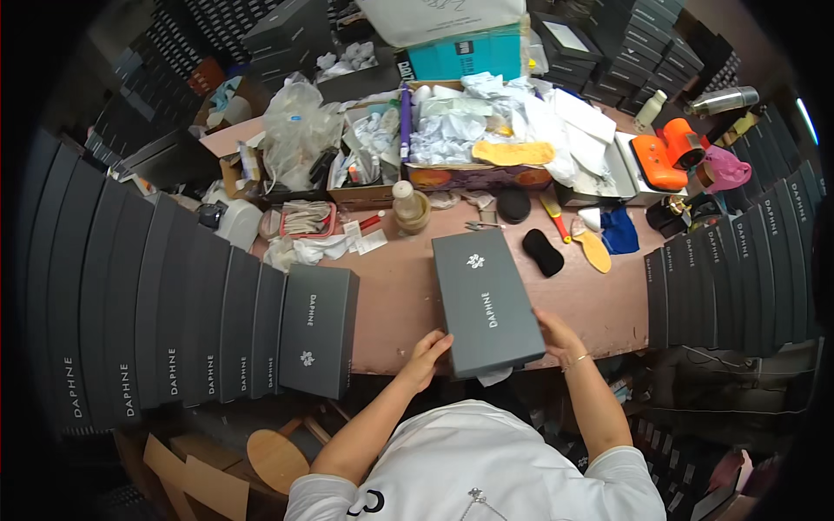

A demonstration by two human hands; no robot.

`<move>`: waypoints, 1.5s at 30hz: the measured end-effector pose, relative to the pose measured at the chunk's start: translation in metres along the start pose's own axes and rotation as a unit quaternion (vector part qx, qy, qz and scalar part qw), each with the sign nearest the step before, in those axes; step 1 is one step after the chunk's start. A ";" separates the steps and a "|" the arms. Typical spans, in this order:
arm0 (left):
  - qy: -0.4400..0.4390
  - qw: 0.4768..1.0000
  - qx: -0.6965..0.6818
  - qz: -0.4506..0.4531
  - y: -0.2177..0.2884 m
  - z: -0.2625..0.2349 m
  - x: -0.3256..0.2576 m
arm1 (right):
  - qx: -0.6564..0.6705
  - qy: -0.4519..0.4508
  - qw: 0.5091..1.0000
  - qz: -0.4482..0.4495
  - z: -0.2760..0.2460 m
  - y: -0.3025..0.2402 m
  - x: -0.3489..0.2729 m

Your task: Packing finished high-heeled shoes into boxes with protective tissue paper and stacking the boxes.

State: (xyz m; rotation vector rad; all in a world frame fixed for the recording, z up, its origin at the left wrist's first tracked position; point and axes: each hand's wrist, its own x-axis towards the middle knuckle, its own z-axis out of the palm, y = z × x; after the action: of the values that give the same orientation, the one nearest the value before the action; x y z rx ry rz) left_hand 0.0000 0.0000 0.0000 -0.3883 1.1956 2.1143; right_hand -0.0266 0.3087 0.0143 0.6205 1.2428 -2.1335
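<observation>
A dark grey shoebox (473,300) with a closed lid is held between my two hands over the front of the pinkish table (391,295). My left hand (426,358) grips its near left side, the fingers partly hidden by the box. At the near right side, my right hand (559,337) grips it too, its fingers mostly out of sight behind the edge. A bit of white paper (495,376) sticks out under the near end. Just beyond the box's right side lies a black sponge-like pad (543,252).
Rows of grey shoeboxes (156,295) line the left side, another row (738,269) the right. Behind stands a carton of crumpled paper (478,178). A glue-coloured bottle (409,208), a round black tin (513,207), a brush (556,219) and an insole (593,251) lie on the table.
</observation>
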 end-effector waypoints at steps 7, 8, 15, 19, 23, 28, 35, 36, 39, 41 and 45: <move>0.065 0.973 0.064 0.213 0.062 -0.019 -0.059 | -0.205 -0.064 0.966 -0.147 0.138 0.030 -0.026; 0.102 0.973 0.012 0.205 0.068 -0.032 -0.063 | -0.366 -0.121 0.903 -0.189 0.173 0.023 -0.040; 0.437 0.651 0.551 0.286 0.069 -0.055 -0.062 | -0.691 0.050 0.619 -0.371 0.109 0.023 -0.028; 0.128 0.765 0.536 0.332 0.049 0.056 -0.029 | -0.687 0.051 0.607 -0.396 0.033 0.047 0.018; -0.105 0.782 0.579 0.207 -0.019 0.088 -0.017 | -0.627 0.108 0.669 -0.384 0.038 0.040 0.014; -0.001 0.803 0.513 0.303 -0.032 0.089 -0.009 | -0.344 0.162 0.889 -0.255 0.038 0.029 0.014; 0.201 0.729 0.538 0.372 0.005 0.048 0.030 | -0.173 -0.124 0.972 0.100 0.024 0.018 -0.061; 0.166 0.773 0.515 0.332 -0.008 0.035 0.031 | -0.186 -0.126 0.974 -0.010 0.067 0.004 -0.062; 0.112 0.905 0.352 0.209 0.001 0.044 0.025 | -0.523 0.078 0.772 -0.353 0.108 -0.013 0.048; 0.115 0.899 0.383 0.176 0.009 0.039 0.019 | -0.677 0.135 0.698 -0.191 0.090 0.010 0.124; 0.079 0.727 0.596 0.331 -0.004 0.019 0.027 | -0.651 0.104 0.669 -0.345 0.048 0.044 0.168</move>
State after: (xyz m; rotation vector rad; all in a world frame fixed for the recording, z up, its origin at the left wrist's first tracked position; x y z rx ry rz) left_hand -0.0158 0.0289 -0.0071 0.5530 2.7539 1.2806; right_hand -0.1217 0.2061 -0.0992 -0.3478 2.9232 -0.9568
